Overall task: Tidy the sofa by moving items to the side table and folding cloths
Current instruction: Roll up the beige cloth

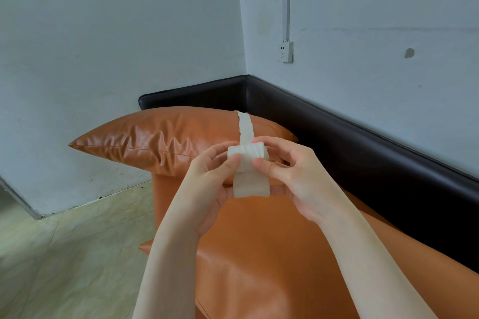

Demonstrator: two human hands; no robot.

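A white cloth strip (246,160) is pinched by both hands, left hand (210,179) and right hand (293,176), above the sofa (272,254). One end is draped far over the orange cushion (166,137); the other hangs near.

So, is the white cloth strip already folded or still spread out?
Partly folded: both hands pinch a bunched middle section of the white cloth strip, while loose ends trail above and below.
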